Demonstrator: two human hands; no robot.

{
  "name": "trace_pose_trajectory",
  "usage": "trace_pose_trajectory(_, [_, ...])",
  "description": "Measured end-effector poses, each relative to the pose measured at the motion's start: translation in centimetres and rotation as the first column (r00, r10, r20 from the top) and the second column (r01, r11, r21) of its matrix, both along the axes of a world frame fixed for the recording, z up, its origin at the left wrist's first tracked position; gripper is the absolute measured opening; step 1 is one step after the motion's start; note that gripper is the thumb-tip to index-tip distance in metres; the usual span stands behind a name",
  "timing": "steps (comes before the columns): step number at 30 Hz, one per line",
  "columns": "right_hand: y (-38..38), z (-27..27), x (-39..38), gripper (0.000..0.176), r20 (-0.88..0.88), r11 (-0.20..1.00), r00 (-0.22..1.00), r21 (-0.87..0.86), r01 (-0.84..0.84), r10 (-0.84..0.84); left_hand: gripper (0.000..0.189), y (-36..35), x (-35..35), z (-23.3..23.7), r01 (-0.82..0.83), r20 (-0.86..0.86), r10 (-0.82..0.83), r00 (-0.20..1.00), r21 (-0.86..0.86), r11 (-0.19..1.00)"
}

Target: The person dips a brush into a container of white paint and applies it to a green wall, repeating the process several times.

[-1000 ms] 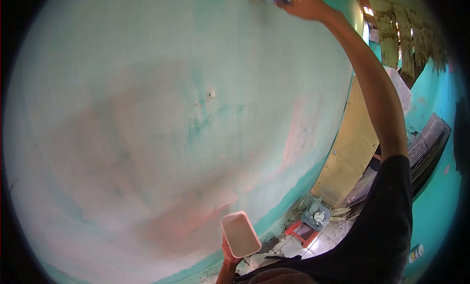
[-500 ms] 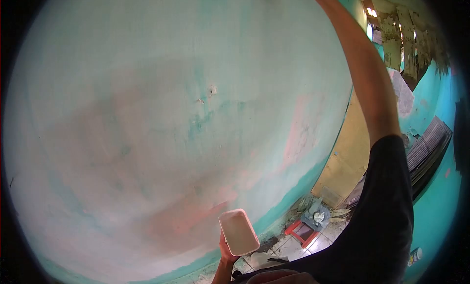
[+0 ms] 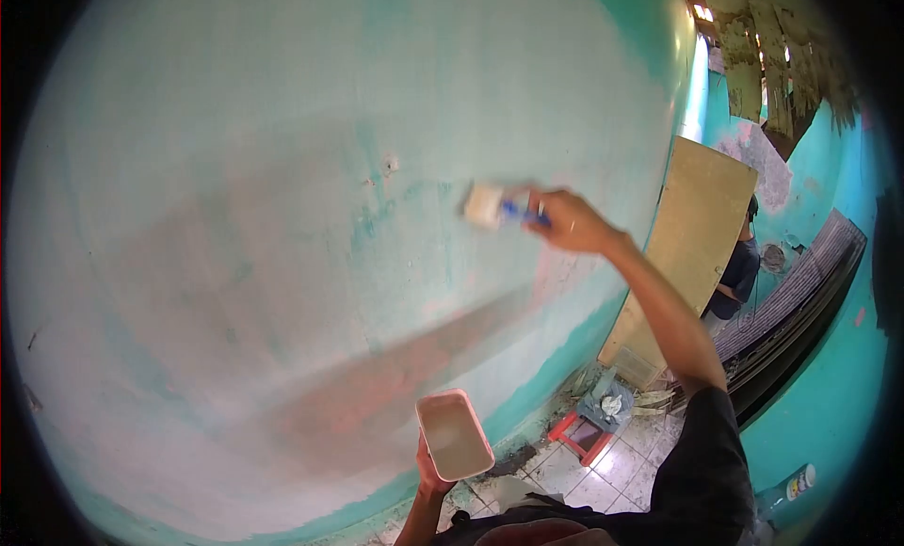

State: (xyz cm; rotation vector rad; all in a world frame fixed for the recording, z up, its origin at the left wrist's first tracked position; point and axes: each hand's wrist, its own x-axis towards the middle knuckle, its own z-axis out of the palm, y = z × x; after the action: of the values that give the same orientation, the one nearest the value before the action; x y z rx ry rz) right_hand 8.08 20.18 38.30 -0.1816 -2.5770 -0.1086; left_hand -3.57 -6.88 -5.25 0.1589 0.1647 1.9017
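Note:
My right hand grips a paintbrush with a blue handle, its pale bristles pressed against the whitish, patchy wall at mid height. My left hand holds a small rectangular pink tub of pale paint low in the head view, close to the wall's turquoise base strip. A small chipped spot marks the wall left of the brush.
A plywood board leans on the wall at right, and a person in a dark shirt stands behind it. A red stool with a rag, dark corrugated sheets and a spray can sit on the tiled floor.
My right hand has swept the brush down the wall from the top of the view to mid height. The tub in my left hand has barely moved.

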Motion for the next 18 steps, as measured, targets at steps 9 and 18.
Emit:
trace_pose_trajectory(9, [1.6,25.1,-4.1,0.030,-0.518,0.950,0.855,0.248,0.187,-0.033,0.042,-0.7,1.9,0.8,-0.013,0.079,0.016,0.997,-0.041,0.999])
trace_pose_trajectory(18, [-1.8,31.1,-7.3,0.062,-0.264,0.853,0.838,0.089,0.514,-0.477,0.054,-1.8,2.3,-1.3,-0.065,0.082,0.062,0.995,0.033,0.997])
